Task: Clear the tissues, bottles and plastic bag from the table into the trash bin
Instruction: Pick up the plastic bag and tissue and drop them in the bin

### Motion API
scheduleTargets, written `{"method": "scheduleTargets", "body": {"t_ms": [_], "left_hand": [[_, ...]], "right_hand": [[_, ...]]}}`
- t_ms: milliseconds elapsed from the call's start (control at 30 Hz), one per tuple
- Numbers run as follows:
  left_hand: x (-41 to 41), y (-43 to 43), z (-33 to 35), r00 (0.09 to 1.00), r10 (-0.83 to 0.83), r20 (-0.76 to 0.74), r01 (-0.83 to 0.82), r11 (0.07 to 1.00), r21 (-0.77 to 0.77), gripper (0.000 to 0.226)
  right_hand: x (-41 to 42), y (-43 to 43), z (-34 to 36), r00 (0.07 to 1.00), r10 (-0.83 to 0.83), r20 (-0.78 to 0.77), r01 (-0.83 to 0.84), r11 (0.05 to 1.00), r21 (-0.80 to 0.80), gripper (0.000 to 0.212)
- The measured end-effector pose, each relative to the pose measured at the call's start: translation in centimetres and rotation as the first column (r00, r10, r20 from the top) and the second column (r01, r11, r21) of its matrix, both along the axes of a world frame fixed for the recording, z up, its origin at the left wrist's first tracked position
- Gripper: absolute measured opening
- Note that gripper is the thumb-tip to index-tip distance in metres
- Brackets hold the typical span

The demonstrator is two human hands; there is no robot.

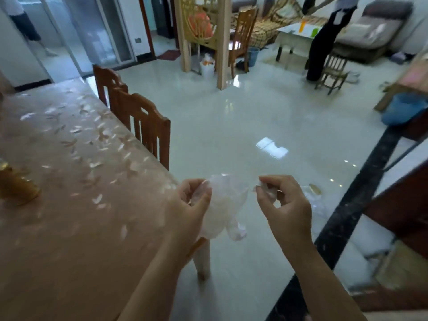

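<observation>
A thin clear plastic bag (228, 205) hangs in the air just off the table's right corner, stretched between both hands. My left hand (192, 205) pinches its left edge and my right hand (282, 205) pinches its right edge. The table (69, 205) with its pink flowered cover fills the left side. On its left edge stands a golden bottle or jar (16, 184), partly cut off by the frame. No tissues are visible on the table.
Two wooden chairs (141, 126) stand along the table's far side. A blue bin (403, 107) sits at the right by a dark counter (361, 205). A white bin (207, 66) and a second blue bin (252, 55) stand further back. People stand in the background.
</observation>
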State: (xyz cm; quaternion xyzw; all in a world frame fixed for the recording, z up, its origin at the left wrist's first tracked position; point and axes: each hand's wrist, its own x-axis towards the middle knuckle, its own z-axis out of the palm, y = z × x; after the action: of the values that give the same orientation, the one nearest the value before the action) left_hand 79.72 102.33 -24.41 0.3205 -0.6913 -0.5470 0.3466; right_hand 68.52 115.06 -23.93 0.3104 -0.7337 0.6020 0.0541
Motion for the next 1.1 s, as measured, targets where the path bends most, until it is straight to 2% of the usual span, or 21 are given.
{"method": "scheduleTargets", "body": {"t_ms": [100, 367, 600, 767, 967, 1100], "left_hand": [[-4.8, 2.5, -0.2, 0.997, -0.080, 0.005, 0.080, 0.997, 0.007, 0.006], [-15.8, 4.7, -0.7, 0.966, -0.258, -0.030, 0.259, 0.965, 0.040, 0.004], [-27.0, 2.1, -2.5, 0.963, -0.265, -0.047, 0.269, 0.959, 0.094, 0.005], [-37.0, -2.6, -1.8, 0.959, -0.270, -0.083, 0.279, 0.951, 0.129, 0.008], [-44.4, -9.7, -0.5, 0.973, -0.183, -0.138, 0.200, 0.972, 0.127, 0.006], [-46.5, -13.9, -0.9, 0.990, -0.081, -0.118, 0.095, 0.989, 0.116, 0.006]], "right_hand": [[-3.8, 3.3, 0.1, 0.996, -0.086, 0.014, 0.086, 0.996, -0.001, 0.015], [-12.1, 7.0, -1.0, 0.968, -0.252, 0.021, 0.252, 0.968, 0.011, 0.015], [-22.2, 4.6, -1.8, 0.950, -0.312, 0.020, 0.310, 0.949, 0.049, 0.015], [-32.0, -1.0, 0.7, 0.952, -0.307, -0.008, 0.307, 0.950, 0.063, 0.014], [-40.7, -8.9, 3.0, 0.979, -0.199, -0.047, 0.201, 0.978, 0.052, 0.015], [-44.1, -13.9, 2.0, 0.993, -0.117, 0.036, 0.115, 0.992, 0.045, 0.014]]}}
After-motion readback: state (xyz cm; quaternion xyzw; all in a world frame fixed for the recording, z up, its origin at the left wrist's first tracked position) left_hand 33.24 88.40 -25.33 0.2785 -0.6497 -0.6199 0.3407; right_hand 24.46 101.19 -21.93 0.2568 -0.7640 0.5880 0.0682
